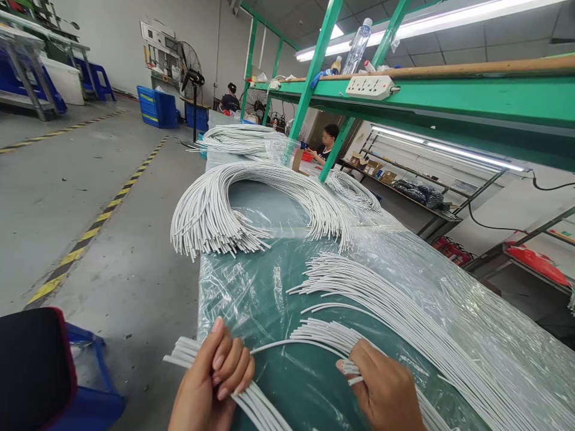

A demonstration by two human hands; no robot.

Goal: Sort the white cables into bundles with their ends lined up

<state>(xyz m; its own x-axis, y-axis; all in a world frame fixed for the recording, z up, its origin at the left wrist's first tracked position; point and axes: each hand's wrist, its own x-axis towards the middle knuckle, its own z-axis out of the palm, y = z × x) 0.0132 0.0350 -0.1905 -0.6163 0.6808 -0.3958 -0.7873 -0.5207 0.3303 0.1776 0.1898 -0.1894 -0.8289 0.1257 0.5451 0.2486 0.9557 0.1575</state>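
White, slender, plastic-looking strands form a bundle at six o'clock, gripped at seven by a bare left hand with fingers curled around them. At five o'clock, a bare right hand pinches several white ends between thumb and fingers. One strand bows from the left hand toward the right. Each strand looks light, smooth and springy, apt to slide against its neighbours; a full-fist hold just behind the cut ends should suit best. More loose white strands fan out at four o'clock on a green tabletop under clear plastic film, and a thick, arched white bundle rests beyond, near the dial's centre. Farther out, a blue plastic crate stands at ten o'clock, its contents unclear; small brown cardboard boxes sit at two, insides unseen; a clear plastic bottle stands at one, its fill uncertain.
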